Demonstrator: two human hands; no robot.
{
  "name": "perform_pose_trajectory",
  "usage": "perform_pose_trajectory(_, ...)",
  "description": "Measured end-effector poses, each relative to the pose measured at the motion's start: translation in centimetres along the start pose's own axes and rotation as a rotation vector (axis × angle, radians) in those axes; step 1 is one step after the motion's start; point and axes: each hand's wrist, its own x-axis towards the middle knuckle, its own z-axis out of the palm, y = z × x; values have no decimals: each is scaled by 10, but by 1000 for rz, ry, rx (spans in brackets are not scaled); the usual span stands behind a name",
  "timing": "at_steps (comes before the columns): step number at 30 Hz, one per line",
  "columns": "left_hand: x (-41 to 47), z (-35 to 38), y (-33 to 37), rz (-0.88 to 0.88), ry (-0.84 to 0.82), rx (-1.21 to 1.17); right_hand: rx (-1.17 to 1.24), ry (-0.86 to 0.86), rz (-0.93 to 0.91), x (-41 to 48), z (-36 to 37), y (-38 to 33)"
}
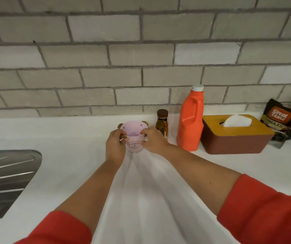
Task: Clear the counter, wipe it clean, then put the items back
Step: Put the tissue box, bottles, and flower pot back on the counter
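A small pink pot [134, 145] marked "Flower & Garden" stands on the white counter [62, 141] near the back wall. My left hand [115, 147] grips its left side and my right hand [152, 140] grips its right side, fingers curled over the rim. A white cloth [148, 194] hangs down from under my right hand between my forearms toward the camera. The pot looks empty inside.
Right of the pot stand a small brown bottle [162, 122], an orange jug [191, 120], a brown tissue box with a yellow lid [236, 134] and a coffee granules bag [280, 120]. A steel sink drainer [5, 178] lies at the left. Brick wall behind.
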Motion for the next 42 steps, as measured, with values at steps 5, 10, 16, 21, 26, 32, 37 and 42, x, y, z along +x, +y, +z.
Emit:
perform_pose_trajectory(5,12,0,-6,-6,-5,2,-7,1,-5,10,7,-3)
perform_pose_trajectory(10,18,0,-8,-14,-15,-18,-60,-3,-28,13,15,-3)
perform_pose_trajectory(16,22,3,-10,-46,-17,15,-138,-44,-8,14,21,0)
perform_pose_trajectory(21,20,2,-10,-37,-36,76,-173,-59,13,12,23,1)
perform_pose_trajectory(26,15,2,-10,41,-62,124,-151,-39,-3,7,13,-3)
perform_pose_trajectory(32,5,-3,15,37,108,81,-107,-26,-58,-8,-9,-3)
perform_pose_trajectory(37,-3,2,44,110,147,54,-41,-62,-87,-26,-31,4)
perform_pose_trajectory(42,-25,16,76,194,81,-5,-79,-80,-76,-52,-52,22)
